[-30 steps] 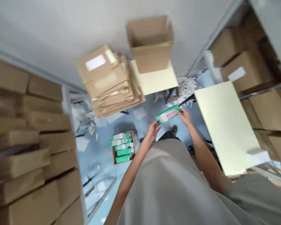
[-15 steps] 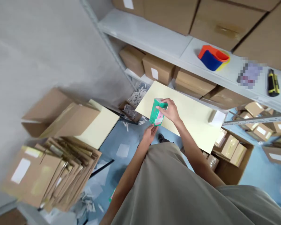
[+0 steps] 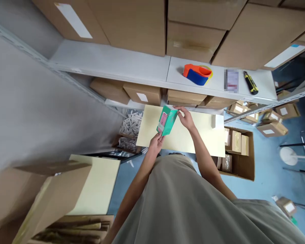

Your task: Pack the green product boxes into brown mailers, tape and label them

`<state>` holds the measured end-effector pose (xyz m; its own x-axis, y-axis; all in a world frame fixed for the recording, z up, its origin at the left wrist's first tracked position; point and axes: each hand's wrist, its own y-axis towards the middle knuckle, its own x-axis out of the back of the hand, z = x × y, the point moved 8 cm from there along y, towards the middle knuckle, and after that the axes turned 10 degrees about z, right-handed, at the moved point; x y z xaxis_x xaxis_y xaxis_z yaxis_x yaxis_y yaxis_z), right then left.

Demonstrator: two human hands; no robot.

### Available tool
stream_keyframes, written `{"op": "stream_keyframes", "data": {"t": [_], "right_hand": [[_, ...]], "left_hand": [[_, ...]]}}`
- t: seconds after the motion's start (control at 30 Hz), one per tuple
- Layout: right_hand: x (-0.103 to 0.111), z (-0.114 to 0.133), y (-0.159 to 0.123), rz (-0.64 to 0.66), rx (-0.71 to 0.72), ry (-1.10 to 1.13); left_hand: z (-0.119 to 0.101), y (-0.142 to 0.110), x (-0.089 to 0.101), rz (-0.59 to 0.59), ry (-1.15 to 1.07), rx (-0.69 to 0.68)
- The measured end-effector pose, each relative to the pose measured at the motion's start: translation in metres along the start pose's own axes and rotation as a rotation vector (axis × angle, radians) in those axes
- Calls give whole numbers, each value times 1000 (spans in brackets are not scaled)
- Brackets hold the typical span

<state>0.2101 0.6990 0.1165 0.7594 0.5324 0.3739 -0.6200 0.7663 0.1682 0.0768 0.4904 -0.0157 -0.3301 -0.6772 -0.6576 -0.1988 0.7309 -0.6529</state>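
Between my hands is a green carton (image 3: 170, 122) with a pink panel and a whitish label, held tilted above the cream tabletop (image 3: 203, 135). My left hand (image 3: 156, 141) grips its lower end, the fingers closed on the bottom edge. At the upper right corner, my right hand (image 3: 186, 118) pinches the carton between thumb and fingers. A small white box (image 3: 218, 121) stands on the right end of the same tabletop.
On the shelf ahead (image 3: 142, 62) lie an orange and blue tape dispenser (image 3: 197, 74) and a yellow-black box cutter (image 3: 250, 83). An open carton of parcels (image 3: 249, 159) sits at right. Shredded paper (image 3: 130, 123) and a large open cardboard box (image 3: 58, 193) are at left.
The green carton has been turned, so its pink panel now faces left instead of right. My right hand has shifted to its upper corner. The view has swung to the right.
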Motion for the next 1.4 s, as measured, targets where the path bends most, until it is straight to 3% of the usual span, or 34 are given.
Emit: {"op": "stream_keyframes", "data": {"t": [0.17,0.27,0.47,0.67,0.83,1.0,1.2,1.4], "right_hand": [[9,24,19,-149,-97,-140],[4,34,32,-175,-101,-167],[0,18,43,-161,-149,-153],[-2,4,29,-194,-163,-131],[-8,10,29,-241,-165,-128],[-9,1,31,-304,-268,-142],[-4,-16,37,-152,-227,31],[3,-8,45,-44,-153,-129]], "left_hand": [[-22,23,-30,142,130,76],[-31,31,-37,138,120,143],[-51,33,-26,57,51,222],[-51,35,-15,32,76,269],[-50,41,-16,29,93,233],[-53,38,-22,62,95,199],[-40,30,-23,74,58,269],[-20,19,-25,62,75,210]]}}
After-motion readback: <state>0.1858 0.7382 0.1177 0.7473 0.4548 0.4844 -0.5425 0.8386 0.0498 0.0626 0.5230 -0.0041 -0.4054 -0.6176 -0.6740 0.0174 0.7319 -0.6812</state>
